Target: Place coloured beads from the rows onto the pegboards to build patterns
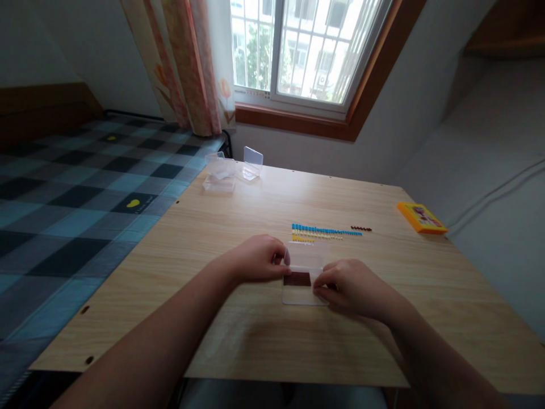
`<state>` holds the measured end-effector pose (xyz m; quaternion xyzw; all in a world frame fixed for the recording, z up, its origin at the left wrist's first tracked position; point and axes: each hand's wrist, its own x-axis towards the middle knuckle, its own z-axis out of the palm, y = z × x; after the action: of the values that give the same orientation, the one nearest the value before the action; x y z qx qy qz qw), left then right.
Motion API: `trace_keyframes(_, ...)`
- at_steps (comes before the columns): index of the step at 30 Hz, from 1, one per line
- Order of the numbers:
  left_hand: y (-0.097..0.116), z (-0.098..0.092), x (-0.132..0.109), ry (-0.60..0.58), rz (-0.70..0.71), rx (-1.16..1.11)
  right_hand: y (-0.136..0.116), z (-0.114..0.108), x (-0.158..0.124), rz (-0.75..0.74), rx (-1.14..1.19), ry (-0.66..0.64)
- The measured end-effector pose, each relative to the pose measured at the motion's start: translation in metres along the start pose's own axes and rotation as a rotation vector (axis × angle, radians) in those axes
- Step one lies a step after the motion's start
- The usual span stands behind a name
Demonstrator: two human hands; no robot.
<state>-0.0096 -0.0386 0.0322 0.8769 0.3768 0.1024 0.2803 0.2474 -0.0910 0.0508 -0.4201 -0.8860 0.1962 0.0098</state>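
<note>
A clear plastic box [298,296] lies on the table in front of me, its hinged lid [307,255] raised on the far side. Inside it, a block of small dark brown pieces [297,279] is packed in rows against the left wall. My left hand [264,258] is closed at the box's left edge, thumb by the brown pieces. My right hand [343,282] has its fingertips pinched together at the right part of the box; whatever is between them is too small to make out. Beyond the lid lie rows of blue pieces [317,229], cream pieces [317,234] and yellow pieces [301,239].
A short row of brown pieces [361,228] lies right of the blue ones. An orange-yellow box [421,218] sits at the table's right edge. Clear open cases [219,183] stand at the far left corner, near a checked bed [85,227]. The wooden table [238,335] ends close to me.
</note>
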Motion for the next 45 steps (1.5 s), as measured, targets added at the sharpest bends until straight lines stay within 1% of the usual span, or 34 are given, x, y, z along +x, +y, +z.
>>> trace_keyframes(4, -0.001, 0.001, 0.000, 0.004, 0.003, 0.009, 0.000, -0.001, 0.000, -0.017, 0.010, -0.018)
trace_keyframes(18, 0.000, 0.000, 0.000, 0.010, 0.011, -0.004, 0.000, 0.002, 0.002, -0.011, 0.036, -0.001)
trace_keyframes(27, -0.001, 0.001, 0.001, 0.003, -0.019, -0.010, 0.001, 0.002, 0.002, -0.012, 0.032, 0.002)
trace_keyframes(30, -0.001, 0.001, 0.001, -0.004, -0.025, -0.017, 0.003, 0.001, 0.000, -0.018, 0.047, 0.024)
trace_keyframes(34, 0.000, 0.000, 0.000, -0.009, -0.038, -0.017, 0.013, -0.009, -0.005, -0.090, 0.126, 0.088)
trace_keyframes(36, 0.000, -0.001, 0.000, -0.016, -0.045, -0.026, 0.024, -0.015, -0.006, -0.114, 0.155, 0.167)
trace_keyframes(38, 0.000, -0.001, 0.000, -0.025, -0.054, -0.052, 0.041, -0.020, -0.006, -0.068, 0.151, 0.328)
trace_keyframes(40, 0.000, -0.002, 0.000, -0.027, -0.057, -0.083, 0.063, -0.022, -0.004, 0.059, 0.118, 0.562)
trace_keyframes(42, -0.001, -0.003, 0.000, -0.028, -0.057, -0.097, 0.090, -0.021, -0.001, 0.226, 0.074, 0.819)
trace_keyframes(43, -0.002, -0.003, 0.000, -0.024, -0.063, -0.100, 0.103, -0.020, 0.000, 0.300, 0.057, 0.926)
trace_keyframes(44, -0.004, -0.004, 0.001, -0.022, -0.068, -0.103, 0.116, -0.018, 0.002, 0.364, 0.043, 1.010)
trace_keyframes(45, -0.005, -0.004, 0.001, -0.024, -0.065, -0.109, 0.128, -0.016, 0.004, 0.402, 0.033, 1.053)
